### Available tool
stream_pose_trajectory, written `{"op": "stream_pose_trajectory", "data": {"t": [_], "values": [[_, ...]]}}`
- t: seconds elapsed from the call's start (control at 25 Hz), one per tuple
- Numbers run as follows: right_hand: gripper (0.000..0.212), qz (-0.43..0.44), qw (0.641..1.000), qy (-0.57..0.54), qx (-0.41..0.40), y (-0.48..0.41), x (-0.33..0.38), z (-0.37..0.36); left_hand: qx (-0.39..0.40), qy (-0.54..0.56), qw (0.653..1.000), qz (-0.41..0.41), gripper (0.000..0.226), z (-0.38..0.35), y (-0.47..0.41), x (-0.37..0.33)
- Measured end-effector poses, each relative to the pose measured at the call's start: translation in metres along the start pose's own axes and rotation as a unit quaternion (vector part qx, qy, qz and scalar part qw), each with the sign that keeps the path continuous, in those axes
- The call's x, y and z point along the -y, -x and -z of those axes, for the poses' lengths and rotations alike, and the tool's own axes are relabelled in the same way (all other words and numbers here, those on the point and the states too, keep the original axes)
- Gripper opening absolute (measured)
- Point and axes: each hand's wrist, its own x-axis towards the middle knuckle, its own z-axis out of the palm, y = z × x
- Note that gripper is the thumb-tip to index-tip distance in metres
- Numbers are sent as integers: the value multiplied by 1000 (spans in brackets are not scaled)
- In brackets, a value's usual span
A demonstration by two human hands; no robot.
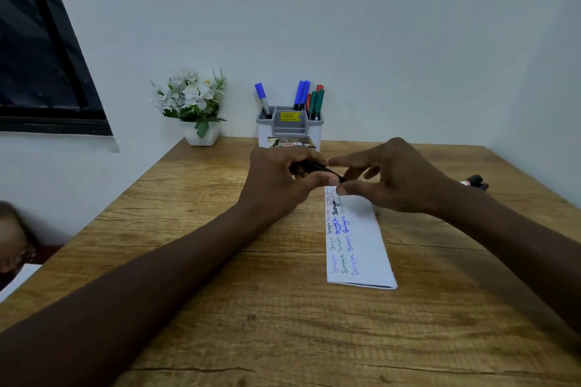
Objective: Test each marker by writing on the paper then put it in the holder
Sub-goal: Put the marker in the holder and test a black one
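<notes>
Already blue, green, red markers [301, 94] in holder [262, 135].

Wooden table [251, 324], folded paper [361, 245], holder [289, 132] at back, flower pot [202, 135], loose markers [476, 181] right

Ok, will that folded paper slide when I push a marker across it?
Probably: the paper is a folded strip lying flat on the wooden table, so likely light and apt to slide. The stacked layers at its near edge should keep it stiffer than one sheet.
</notes>
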Motion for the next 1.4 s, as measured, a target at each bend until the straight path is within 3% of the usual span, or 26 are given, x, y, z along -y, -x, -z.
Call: {"op": "stream_pose_trajectory", "data": {"t": [0.12,0.2,0.36,0.48,0.64,0.8,1.08,1.4], "values": [[36,58,989,124,-52,-16,2,4,-23,31,997,72,52,-1,0,0],[44,20,994,63,-92,-32,-2,10,13,23,991,133,55,-1,-1,5],[75,-69,978,-85,-176,-79,-19,11,247,-88,956,129,52,0,1,7],[67,-115,945,-158,-264,-122,-40,-1,350,-116,924,101,51,-1,2,5],[50,-136,917,-168,-334,-164,-56,-19,344,-102,929,93,48,-1,3,5],[47,-150,912,-141,-355,-186,-64,-31,341,-105,930,91,49,-2,2,7],[45,-154,943,-74,-287,-202,-78,-45,341,-104,931,77,50,-4,3,10],[37,-176,946,-55,-266,-195,-87,-37,342,-104,930,80,49,-4,2,11]]}}
